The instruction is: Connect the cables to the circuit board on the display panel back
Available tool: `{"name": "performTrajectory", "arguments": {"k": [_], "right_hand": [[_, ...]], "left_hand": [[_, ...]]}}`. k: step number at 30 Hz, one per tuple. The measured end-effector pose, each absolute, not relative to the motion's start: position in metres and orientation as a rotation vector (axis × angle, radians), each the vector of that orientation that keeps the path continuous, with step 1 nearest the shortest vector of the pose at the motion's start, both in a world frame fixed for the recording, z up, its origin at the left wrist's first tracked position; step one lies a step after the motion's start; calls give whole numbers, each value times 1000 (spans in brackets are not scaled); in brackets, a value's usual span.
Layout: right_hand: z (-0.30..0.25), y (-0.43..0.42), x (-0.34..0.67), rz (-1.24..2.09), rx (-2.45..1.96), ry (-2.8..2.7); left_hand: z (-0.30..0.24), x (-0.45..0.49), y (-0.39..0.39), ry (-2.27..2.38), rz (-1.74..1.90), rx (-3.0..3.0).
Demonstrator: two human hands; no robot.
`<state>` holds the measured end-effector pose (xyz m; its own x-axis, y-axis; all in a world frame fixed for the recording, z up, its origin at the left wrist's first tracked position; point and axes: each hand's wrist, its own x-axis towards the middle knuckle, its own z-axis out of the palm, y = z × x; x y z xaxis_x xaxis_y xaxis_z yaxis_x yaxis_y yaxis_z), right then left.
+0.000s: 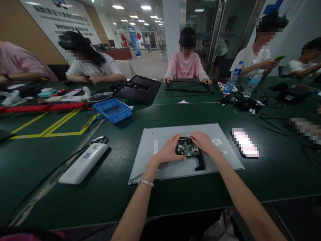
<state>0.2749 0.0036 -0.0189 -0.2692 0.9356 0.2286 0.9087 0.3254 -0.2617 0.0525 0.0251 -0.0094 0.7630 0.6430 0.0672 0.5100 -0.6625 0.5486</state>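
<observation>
Counter [117, 209]: grey panel [175, 170] lies flat. Grip: left hand [169, 150] at 9 o'clock, right hand [203, 143] at 2, both grasping black bracket [200, 164]. Circuit board [186, 150] sits within, mid-panel. Done: board exposed. Fastening: cannot tell.

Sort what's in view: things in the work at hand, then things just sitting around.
In the work, it seems:
- circuit board, left hand and right hand at it
- black bracket
- gray panel underneath

Apparently just sitting around:
- white oblong device
- phone
- blue basket
- two bottles
</observation>
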Motion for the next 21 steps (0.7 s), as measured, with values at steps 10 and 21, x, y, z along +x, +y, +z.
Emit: {"name": "performTrajectory", "arguments": {"k": [10,21], "right_hand": [[-6,-8,330,234,-1645,-2001],[-44,-47,390,439,-1772,-1806]], "left_hand": [[-4,54,24,873,314,2416],[-5,52,23,886,289,2426]]}}
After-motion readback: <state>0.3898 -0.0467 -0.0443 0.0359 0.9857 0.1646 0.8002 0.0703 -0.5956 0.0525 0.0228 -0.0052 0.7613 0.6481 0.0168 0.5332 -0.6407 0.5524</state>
